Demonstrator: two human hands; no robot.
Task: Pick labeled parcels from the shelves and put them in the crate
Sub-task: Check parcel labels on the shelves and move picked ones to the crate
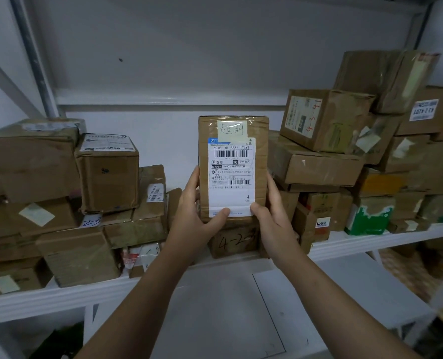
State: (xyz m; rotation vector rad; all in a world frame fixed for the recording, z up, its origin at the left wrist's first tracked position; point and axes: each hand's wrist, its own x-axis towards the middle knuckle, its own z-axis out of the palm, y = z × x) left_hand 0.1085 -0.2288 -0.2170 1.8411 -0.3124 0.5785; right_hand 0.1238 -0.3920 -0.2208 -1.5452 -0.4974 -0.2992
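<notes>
We hold a tall brown cardboard parcel with a white printed shipping label upright in the middle of the frame, in front of the white metal shelf. Our left hand grips its lower left edge, with the thumb laid across the bottom of the label and the fingers round the side. Our right hand does the same on the lower right edge. So the 2 hands are closed on the parcel and neither is free. The label faces us, with its barcode plain to read and a pale handwritten note taped above it.

Just below the parcel sits a squat brown box marked "4-2" in black pen. We cannot tell whether the parcel rests on it, since our hands cover the join.

We judge this to be the picking step: the labeled parcel is in hand at the shelf and is not yet in the crate, which is out of view. The next move calls for drawing the parcel toward us and clear of the shelf. The tilted brown box with red handwriting to the upper right leans on a loose stack near the parcel, so we should pull straight back and then turn to find the crate.
</notes>
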